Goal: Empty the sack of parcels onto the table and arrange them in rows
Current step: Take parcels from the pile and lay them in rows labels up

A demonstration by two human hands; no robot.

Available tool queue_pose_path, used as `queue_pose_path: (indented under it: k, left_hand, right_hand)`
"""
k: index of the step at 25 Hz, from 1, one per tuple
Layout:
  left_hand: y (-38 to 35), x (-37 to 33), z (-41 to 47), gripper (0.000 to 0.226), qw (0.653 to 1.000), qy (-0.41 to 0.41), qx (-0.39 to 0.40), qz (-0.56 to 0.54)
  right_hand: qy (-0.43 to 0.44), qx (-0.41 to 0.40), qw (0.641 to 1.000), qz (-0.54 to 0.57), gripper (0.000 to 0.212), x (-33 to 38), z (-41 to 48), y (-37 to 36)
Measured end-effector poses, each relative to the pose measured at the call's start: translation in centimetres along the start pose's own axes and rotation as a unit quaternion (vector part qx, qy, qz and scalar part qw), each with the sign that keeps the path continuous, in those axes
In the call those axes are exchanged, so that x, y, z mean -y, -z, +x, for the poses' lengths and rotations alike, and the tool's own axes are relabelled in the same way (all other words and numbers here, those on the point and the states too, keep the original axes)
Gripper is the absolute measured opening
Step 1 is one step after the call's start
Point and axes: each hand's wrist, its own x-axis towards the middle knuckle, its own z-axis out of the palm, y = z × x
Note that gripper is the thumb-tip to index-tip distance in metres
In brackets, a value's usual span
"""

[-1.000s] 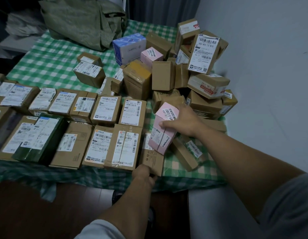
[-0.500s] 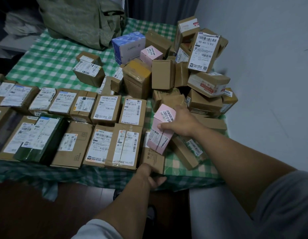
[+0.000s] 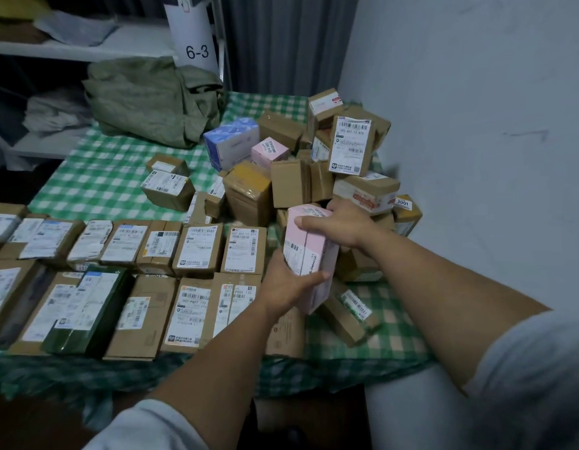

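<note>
Left grip [image 3: 283,282], right grip [image 3: 341,226] hold pink parcel [image 3: 309,254]; sack [image 3: 151,102] lies crumpled.

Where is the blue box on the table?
Find the crumpled green sack at the back of the checked table. Just right of it sits the blue box. It is the only blue-and-white parcel; those beside it are brown or pink.

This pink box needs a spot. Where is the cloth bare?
Bare cloth lies between the green sack and the back row; a small patch at the near right corner. The heap by the wall is crowded.
</note>
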Motion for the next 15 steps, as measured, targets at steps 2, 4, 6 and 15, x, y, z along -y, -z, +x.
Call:
queue_pose_path:
  k: [2, 4, 6, 15]
  left_hand:
    - [0.3, 0.0, 1.1, 0.067, 0.998, 0.018, -0.063, 0.015]
    - [1.1, 0.5, 2.1, 0.052, 0.99, 0.078, -0.105, -0.043]
    - [2.2, 0.6, 3.1, 0.045, 0.973, 0.135, -0.113, -0.151]
    - [1.9, -1.4, 7.6, 0.027, 0.949, 0.171, -0.002, -0.266]
  right_hand:
    - [-0.006, -0.006, 0.998, 0.07, 0.049, 0.3, 0.3, 0.3]
    - [-0.028, -0.04, 0.991, 0.125, 0.039, -0.3, 1.1, 0.5]
    - [-0.073, -0.088, 0.984, 0.138, 0.023, -2.0, 1.8, 0.5]
    - [-0.294, 0.038, 0.954, -0.034, 0.061, -10.2, 0.7, -7.0]
